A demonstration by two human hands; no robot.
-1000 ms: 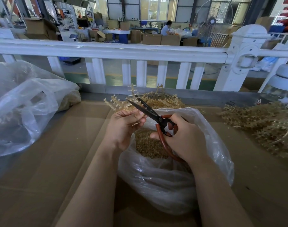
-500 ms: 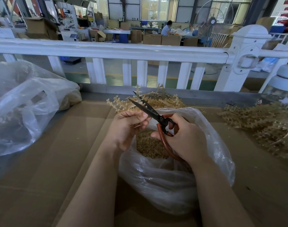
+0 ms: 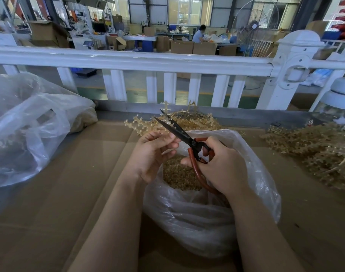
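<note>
A: Progress on the trimming?
B: Partly done, by judgement. Clear bag point(image 3: 207, 222) open on the tabletop point(image 3: 79, 173), directly below both hands, holding a fair layer of small tan cut pieces point(image 3: 179, 173). Well under way, nowhere near finished.
A: Remaining work?
B: Plenty. Heap of uncut twigs point(image 3: 314, 154) on the tabletop at the right, well apart from the bag. Second heap point(image 3: 199, 122) just behind the bag, near the foot of the white railing point(image 3: 128, 59). One twig point(image 3: 140, 124) in hand, small knobs along its side arms not yet snipped off.
A: Left hand?
B: Left hand point(image 3: 152, 154) above the far rim of the bag. Fingers point(image 3: 167, 137) curled in narrow, pinching the twig by its stem. Twig raised off the tabletop, spread up and to the left.
A: Right hand?
B: Right hand point(image 3: 220, 169) over the mouth of the bag, gripping the scissors point(image 3: 179, 132). Fingers point(image 3: 189, 160) closed tight round the red handles. Black blades aimed up and left, parted only a little, tips at the twig just past the left fingertips. Cannot tell about any stalk between the blades.
A: Anything else of note?
B: Large bag point(image 3: 30, 124), clear and crumpled, at the far left of the tabletop, well apart from the work; contents unclear.
</note>
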